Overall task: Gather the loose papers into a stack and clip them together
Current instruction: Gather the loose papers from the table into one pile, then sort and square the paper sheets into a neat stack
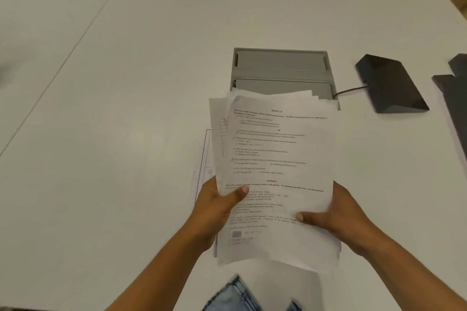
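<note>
I hold a loose stack of printed white papers (275, 159) above the white table (113, 108), with both hands on it. My left hand (217, 207) grips the stack's left edge, thumb on top. At the lower right edge my right hand (338, 219) clamps it, thumb pressing the top sheet. The sheets are uneven, with edges fanned out at the top and left. Another sheet (203, 166) lies flat on the table under the stack's left side, mostly hidden. No clip is visible.
A grey recessed cable box (281, 68) sits in the table just beyond the papers. A black wedge-shaped device (390, 83) with a cable lies to the right, and a dark object (454, 98) is at the right edge. Blue jeans (235, 295) show at the bottom.
</note>
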`<action>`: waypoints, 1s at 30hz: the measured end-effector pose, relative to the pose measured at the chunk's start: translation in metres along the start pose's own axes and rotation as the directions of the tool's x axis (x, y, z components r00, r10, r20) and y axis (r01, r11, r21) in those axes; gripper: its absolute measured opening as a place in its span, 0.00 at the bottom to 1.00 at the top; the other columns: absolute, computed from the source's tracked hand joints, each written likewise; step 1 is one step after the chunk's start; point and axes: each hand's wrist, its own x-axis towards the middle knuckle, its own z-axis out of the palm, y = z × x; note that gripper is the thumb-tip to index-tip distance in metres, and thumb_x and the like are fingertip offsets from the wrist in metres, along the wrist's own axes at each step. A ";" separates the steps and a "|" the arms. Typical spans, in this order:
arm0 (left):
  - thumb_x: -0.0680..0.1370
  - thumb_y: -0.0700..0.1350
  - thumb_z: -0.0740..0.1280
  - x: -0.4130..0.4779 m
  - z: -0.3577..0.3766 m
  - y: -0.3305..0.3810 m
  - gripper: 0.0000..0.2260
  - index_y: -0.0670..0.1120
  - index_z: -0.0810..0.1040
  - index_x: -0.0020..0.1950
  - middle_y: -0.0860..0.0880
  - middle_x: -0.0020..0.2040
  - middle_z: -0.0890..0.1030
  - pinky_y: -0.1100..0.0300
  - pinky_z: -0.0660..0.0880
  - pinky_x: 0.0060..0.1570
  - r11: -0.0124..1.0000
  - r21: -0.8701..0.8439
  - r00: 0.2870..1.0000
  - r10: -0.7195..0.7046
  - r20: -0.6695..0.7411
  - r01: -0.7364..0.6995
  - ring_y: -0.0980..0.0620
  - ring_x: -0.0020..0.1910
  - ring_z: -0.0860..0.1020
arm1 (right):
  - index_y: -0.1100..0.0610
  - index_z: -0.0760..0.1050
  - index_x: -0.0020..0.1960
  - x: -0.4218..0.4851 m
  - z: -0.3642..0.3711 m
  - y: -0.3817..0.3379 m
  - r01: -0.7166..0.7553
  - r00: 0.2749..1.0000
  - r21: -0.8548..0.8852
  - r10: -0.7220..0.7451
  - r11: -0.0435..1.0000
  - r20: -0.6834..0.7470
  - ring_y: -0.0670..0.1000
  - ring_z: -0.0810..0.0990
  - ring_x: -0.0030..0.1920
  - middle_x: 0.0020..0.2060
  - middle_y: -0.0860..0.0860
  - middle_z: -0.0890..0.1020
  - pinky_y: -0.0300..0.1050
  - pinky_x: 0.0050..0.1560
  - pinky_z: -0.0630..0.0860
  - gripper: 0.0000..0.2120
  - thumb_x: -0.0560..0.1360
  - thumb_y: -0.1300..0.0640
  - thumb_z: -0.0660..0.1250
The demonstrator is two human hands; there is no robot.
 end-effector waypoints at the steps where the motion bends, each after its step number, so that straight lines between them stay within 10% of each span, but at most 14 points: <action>1: 0.75 0.45 0.74 0.003 0.004 0.003 0.14 0.54 0.81 0.60 0.50 0.55 0.86 0.45 0.83 0.48 1.000 0.021 1.000 0.022 -0.010 -0.022 0.46 0.51 0.86 | 0.43 0.77 0.58 0.004 0.000 -0.001 0.018 0.999 -0.032 -0.019 0.999 -0.043 0.40 0.83 0.51 0.50 0.41 0.85 0.31 0.43 0.78 0.33 0.57 0.56 0.85; 12: 0.68 0.49 0.79 0.029 0.027 0.023 0.17 0.54 0.81 0.55 0.53 0.49 0.85 0.61 0.83 0.42 0.921 0.170 0.906 0.380 -0.185 -0.351 0.52 0.50 0.84 | 0.32 0.77 0.55 0.027 -0.002 -0.022 0.327 0.909 0.104 -0.282 0.939 -0.308 0.42 0.83 0.54 0.53 0.39 0.84 0.36 0.47 0.81 0.25 0.64 0.52 0.80; 17: 0.71 0.49 0.76 0.035 0.028 0.011 0.14 0.67 0.81 0.51 0.61 0.47 0.85 0.62 0.83 0.43 0.920 0.199 0.920 0.367 -0.136 -0.338 0.54 0.49 0.83 | 0.31 0.77 0.56 0.028 0.006 -0.005 0.276 0.937 0.131 -0.237 0.952 -0.255 0.42 0.82 0.54 0.52 0.39 0.84 0.37 0.44 0.81 0.24 0.64 0.49 0.79; 25: 0.78 0.44 0.71 0.040 0.025 0.000 0.11 0.61 0.81 0.51 0.56 0.47 0.86 0.56 0.84 0.47 0.957 0.175 0.960 0.255 -0.116 -0.233 0.51 0.49 0.84 | 0.29 0.77 0.53 0.022 0.004 0.019 0.154 0.969 0.099 -0.130 0.983 -0.211 0.39 0.82 0.52 0.51 0.35 0.84 0.33 0.43 0.79 0.19 0.69 0.50 0.75; 30: 0.75 0.45 0.74 0.040 0.022 0.008 0.10 0.52 0.82 0.56 0.52 0.50 0.87 0.54 0.84 0.43 0.973 0.073 0.970 0.224 -0.096 -0.217 0.51 0.48 0.86 | 0.45 0.82 0.51 0.008 -0.013 0.042 0.036 0.983 0.035 -0.029 0.999 -0.184 0.41 0.85 0.43 0.45 0.37 0.86 0.32 0.36 0.79 0.14 0.68 0.43 0.72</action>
